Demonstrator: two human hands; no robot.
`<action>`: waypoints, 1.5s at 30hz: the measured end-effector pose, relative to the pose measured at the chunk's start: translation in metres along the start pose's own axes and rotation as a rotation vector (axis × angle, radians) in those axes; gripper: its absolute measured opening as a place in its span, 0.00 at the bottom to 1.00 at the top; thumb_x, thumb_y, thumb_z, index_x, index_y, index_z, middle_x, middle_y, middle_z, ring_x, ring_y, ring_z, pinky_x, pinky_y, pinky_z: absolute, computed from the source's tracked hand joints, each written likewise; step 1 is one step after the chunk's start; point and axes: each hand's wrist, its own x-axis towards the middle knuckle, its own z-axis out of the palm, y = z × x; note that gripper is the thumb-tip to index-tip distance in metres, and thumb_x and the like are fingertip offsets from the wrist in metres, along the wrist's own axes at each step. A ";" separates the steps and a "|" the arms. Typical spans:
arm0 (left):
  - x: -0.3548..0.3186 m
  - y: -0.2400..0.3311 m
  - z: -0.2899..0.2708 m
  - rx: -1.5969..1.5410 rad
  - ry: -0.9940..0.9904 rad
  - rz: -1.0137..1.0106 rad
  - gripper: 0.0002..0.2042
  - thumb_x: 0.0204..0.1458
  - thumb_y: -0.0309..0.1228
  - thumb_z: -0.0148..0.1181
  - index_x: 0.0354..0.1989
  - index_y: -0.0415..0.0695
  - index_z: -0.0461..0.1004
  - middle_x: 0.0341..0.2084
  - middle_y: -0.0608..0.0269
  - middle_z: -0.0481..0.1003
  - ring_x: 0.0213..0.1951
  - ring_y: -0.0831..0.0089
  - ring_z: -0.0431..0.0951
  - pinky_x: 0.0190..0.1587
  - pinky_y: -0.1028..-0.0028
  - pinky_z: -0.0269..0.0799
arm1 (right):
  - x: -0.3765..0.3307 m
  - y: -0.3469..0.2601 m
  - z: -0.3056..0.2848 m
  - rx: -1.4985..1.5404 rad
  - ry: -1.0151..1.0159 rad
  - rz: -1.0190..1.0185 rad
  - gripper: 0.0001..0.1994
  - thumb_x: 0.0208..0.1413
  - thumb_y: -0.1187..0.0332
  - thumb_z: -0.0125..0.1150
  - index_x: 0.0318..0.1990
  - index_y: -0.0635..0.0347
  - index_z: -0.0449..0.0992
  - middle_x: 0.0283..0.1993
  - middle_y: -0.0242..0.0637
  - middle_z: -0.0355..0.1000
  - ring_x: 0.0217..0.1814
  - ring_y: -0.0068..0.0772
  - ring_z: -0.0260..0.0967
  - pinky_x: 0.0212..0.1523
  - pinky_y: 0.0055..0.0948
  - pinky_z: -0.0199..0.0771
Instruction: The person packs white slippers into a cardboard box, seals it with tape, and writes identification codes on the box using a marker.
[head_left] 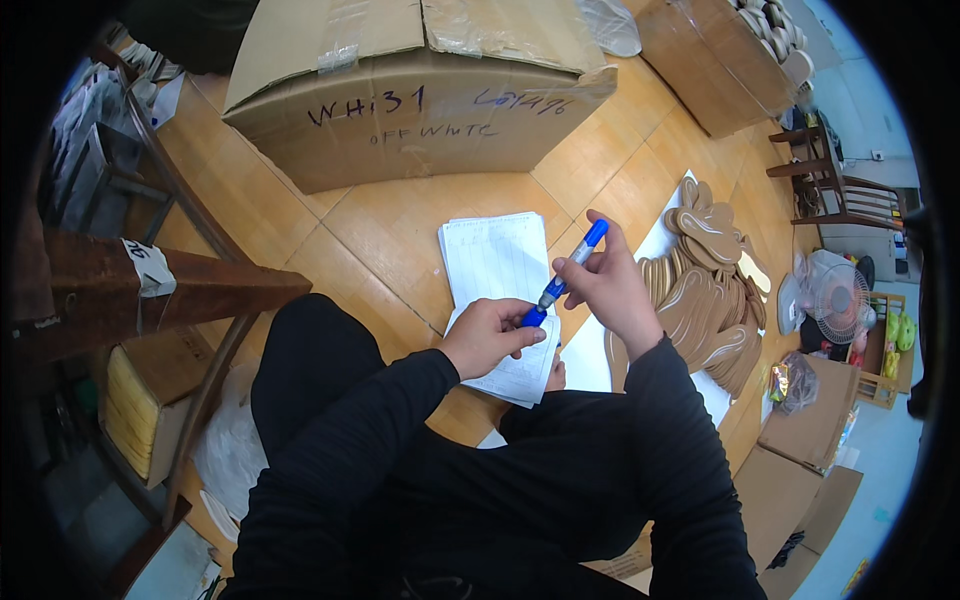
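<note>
The right hand (612,285) is closed around a blue marker (570,270); the left hand (487,335), at its seven o'clock, pinches the marker's lower end. Lined paper sheets (497,262) lie beneath, wooden cutouts (712,290) at three o'clock.

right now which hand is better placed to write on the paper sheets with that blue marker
Right, probably. The right hand grips the blue marker along its barrel, just above the paper sheets. The left hand only pinches the marker's lower end, seemingly at the cap.

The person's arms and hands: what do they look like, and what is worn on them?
Both arms are in long black sleeves reaching to the wrists. The left hand and right hand are bare: no gloves are worn, and no rings, watch or markings can be seen.
</note>
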 end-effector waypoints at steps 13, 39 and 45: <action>-0.004 -0.002 0.001 0.127 0.195 0.075 0.14 0.54 0.32 0.65 0.44 0.36 0.76 0.22 0.70 0.74 0.22 0.84 0.71 0.27 0.79 0.68 | 0.002 0.001 -0.002 0.151 -0.071 0.102 0.22 0.58 0.65 0.63 0.55 0.67 0.64 0.26 0.39 0.74 0.21 0.25 0.74 0.23 0.23 0.73; -0.030 0.010 -0.003 0.949 0.285 0.935 0.15 0.47 0.40 0.66 0.35 0.41 0.78 0.21 0.61 0.71 0.20 0.64 0.73 0.25 0.69 0.68 | -0.013 -0.005 0.005 -0.474 -0.501 0.139 0.27 0.58 0.45 0.59 0.30 0.67 0.82 0.17 0.37 0.71 0.21 0.27 0.65 0.26 0.31 0.68; -0.033 0.012 0.003 0.849 0.246 1.011 0.12 0.48 0.33 0.63 0.40 0.42 0.78 0.21 0.65 0.69 0.18 0.70 0.70 0.23 0.72 0.66 | -0.012 -0.005 0.016 -0.531 -0.493 0.163 0.28 0.60 0.45 0.54 0.27 0.67 0.82 0.19 0.49 0.73 0.22 0.45 0.72 0.32 0.36 0.73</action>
